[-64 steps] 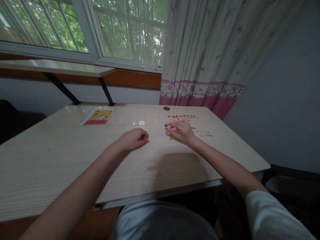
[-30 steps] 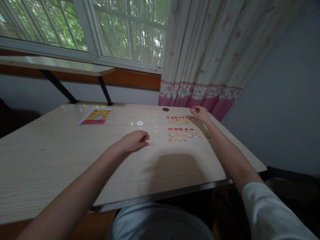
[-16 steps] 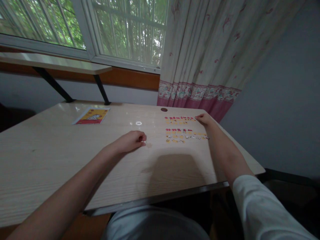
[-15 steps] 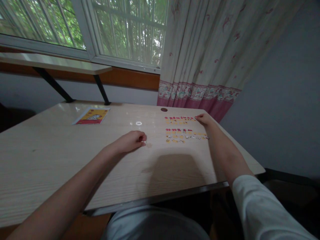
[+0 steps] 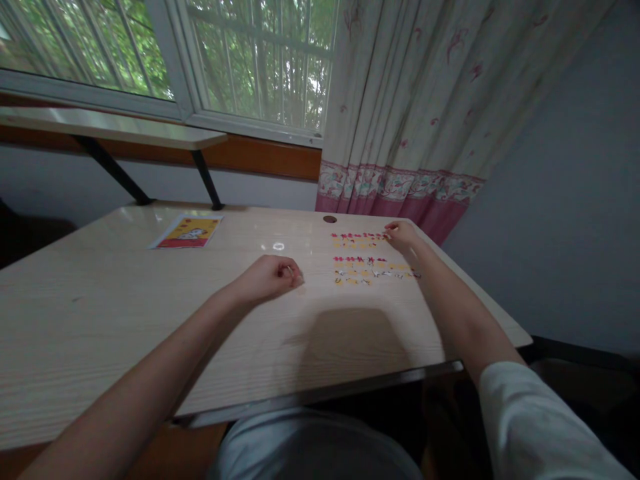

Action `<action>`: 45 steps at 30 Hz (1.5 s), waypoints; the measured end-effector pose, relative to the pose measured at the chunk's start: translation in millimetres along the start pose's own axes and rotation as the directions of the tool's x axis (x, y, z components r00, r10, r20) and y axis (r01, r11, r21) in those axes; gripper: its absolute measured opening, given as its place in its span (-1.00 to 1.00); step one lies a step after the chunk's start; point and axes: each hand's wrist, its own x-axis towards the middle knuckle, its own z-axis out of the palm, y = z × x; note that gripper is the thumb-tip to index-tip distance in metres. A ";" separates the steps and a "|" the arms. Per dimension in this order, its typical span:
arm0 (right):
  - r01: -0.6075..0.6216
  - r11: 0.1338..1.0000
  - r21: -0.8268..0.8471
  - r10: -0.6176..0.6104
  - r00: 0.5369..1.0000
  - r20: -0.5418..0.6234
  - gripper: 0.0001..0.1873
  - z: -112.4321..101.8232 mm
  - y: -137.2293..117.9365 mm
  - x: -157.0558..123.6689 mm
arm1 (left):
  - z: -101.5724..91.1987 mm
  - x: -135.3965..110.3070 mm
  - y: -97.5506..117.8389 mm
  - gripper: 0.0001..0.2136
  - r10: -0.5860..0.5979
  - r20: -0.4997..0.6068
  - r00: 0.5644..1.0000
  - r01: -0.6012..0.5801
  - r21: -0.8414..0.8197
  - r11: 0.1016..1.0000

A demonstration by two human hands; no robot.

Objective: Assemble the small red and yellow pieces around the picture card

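Note:
Small red, yellow and white puzzle pieces (image 5: 367, 267) lie in short rows on the right part of a pale wooden table (image 5: 150, 313). My right hand (image 5: 403, 236) reaches to the right end of the far row, its fingertips pinched on or pressing a piece there; I cannot make out which. My left hand (image 5: 270, 277) rests on the tabletop left of the rows, curled into a loose fist, and whether it holds anything is hidden.
A yellow and red printed card (image 5: 187, 232) lies flat at the far left of the table. A round cable hole (image 5: 329, 219) sits beyond the pieces. A window shelf on black brackets (image 5: 115, 130) and a patterned curtain (image 5: 410, 113) stand behind.
My right hand left the near rows, reached to the far row's right end, then drew slightly back. The rows it covered now show. My left hand stayed in place.

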 end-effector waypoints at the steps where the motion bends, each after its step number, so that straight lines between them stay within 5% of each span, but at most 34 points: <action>1: 0.029 0.999 0.016 -0.029 0.999 0.014 -0.76 0.1 -11.0 -2.1 | 1.2 0.1 1.9 -0.80 -0.006 -0.014 1.000 0.006 -0.048 0.999; 4: 0.223 0.966 0.133 -0.228 0.973 0.020 -0.75 0.7 -51.3 -19.5 | 2.8 0.7 6.8 -0.82 -0.020 -0.047 0.999 0.012 -0.163 0.986; 8: 0.492 0.822 0.287 -0.493 0.867 -0.073 -0.82 1.5 -109.5 -68.3 | 3.2 3.1 7.5 -0.84 -0.020 -0.120 0.993 -0.017 -0.302 0.953; 14: 0.601 0.694 0.397 -0.607 0.785 -0.127 -0.79 11.6 -161.2 -139.0 | 6.8 6.3 6.2 -0.72 0.007 -0.163 0.987 -0.084 -0.472 0.877; 19: 0.620 0.653 0.435 -0.646 0.756 -0.107 -0.66 24.9 -167.2 -153.4 | 13.0 6.5 10.6 -0.81 0.006 -0.085 0.996 -0.049 -0.514 0.857; 24: 0.616 0.666 0.421 -0.583 0.782 -0.221 -0.70 33.0 -168.7 -154.5 | 19.4 7.0 12.1 -0.76 -0.040 -0.070 0.997 -0.010 -0.598 0.801; 30: 0.674 0.670 0.312 -0.607 0.739 -0.292 -0.70 29.5 -170.0 -155.8 | 20.2 7.5 13.7 -0.71 -0.038 -0.058 0.998 -0.008 -0.633 0.774; 45: 0.694 0.674 0.254 -0.628 0.719 -0.299 -0.72 24.3 -159.8 -153.1 | 14.0 8.3 14.6 -0.73 0.001 -0.196 0.981 -0.089 -0.437 0.895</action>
